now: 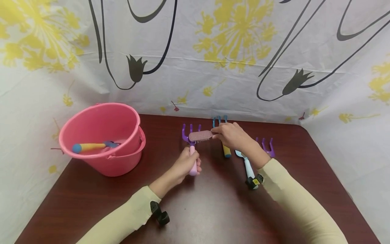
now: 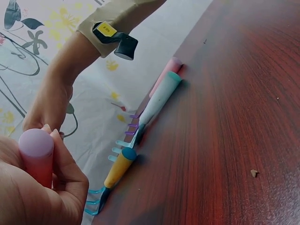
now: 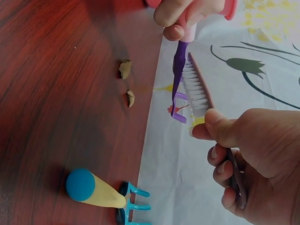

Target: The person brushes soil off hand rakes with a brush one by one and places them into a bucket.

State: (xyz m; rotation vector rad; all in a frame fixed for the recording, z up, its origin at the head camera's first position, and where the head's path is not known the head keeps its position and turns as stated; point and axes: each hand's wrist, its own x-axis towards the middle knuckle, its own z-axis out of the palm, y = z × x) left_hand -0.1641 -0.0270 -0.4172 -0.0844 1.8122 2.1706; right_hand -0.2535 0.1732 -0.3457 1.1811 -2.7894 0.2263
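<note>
My left hand [image 1: 185, 163] grips the pink handle of a small hand rake [image 3: 179, 65] with purple tines, held up over the table. My right hand [image 3: 262, 150] holds a pinkish-brown brush [image 1: 200, 136] by its handle, thumb along its back. In the right wrist view the brush's white bristles [image 3: 194, 91] lie against the rake's purple neck, near the base of the tines. From the left wrist, the rounded end of the pink handle [image 2: 36, 145] shows between palm and fingers, and the right hand [image 2: 49, 105] is just behind it.
A pink bucket [image 1: 122, 166] at the left holds a yellow-handled tool [image 1: 91, 146]. A yellow-handled blue rake [image 1: 226, 150], a pale blue tool [image 1: 248, 166] and a purple-tined rake [image 1: 269, 149] lie at the right. Two brown crumbs [image 3: 124, 69] sit on the table [image 1: 189, 217]. A patterned sheet [image 1: 182, 67] hangs behind.
</note>
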